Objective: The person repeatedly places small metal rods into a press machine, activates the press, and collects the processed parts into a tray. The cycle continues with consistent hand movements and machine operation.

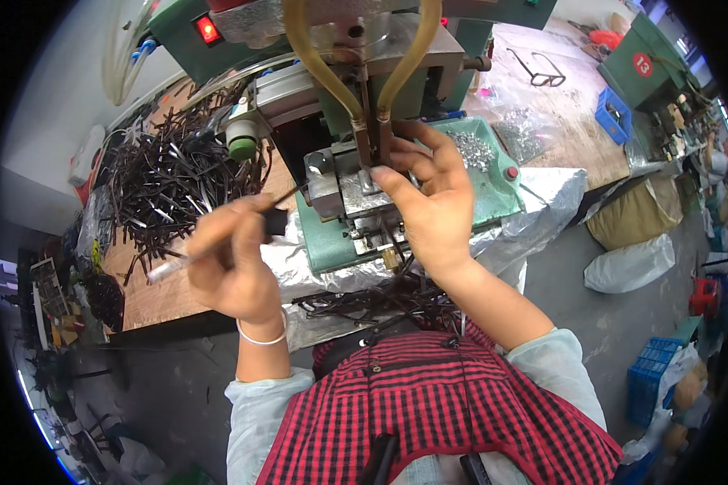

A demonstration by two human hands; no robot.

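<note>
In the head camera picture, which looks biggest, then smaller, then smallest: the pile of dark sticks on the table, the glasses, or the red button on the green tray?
1. Pile of dark sticks: largest by far.
2. Glasses: much smaller, though farther from the camera.
3. Red button: smallest.

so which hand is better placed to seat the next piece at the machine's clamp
Right, probably. The right hand already has its fingertips at the clamp under the two yellow tubes. The left hand is off to the side, occupied with a thin dark rod held between its fingers.
</note>
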